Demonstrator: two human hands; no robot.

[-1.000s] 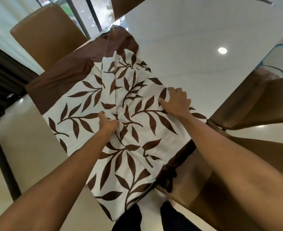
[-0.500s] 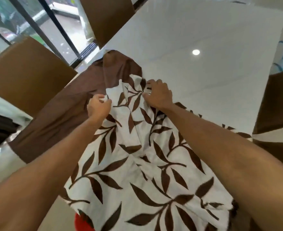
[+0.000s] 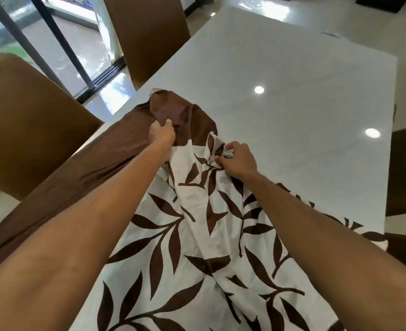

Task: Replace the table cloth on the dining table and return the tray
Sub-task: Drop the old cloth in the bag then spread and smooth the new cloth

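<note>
White table — left hand grips tablecloth (brown border), right hand pinches it.

The table cloth is woven fabric: a white ground with a fine, slightly rough weave and a brown leaf print, matt throughout. Its plain brown border is smoother cloth with a faint sheen along the creases. The table top is white, hard, smooth and highly glossy, mirroring two round lights. The chairs are covered in smooth brown upholstery, low in sheen. The floor is polished and reflective.
</note>
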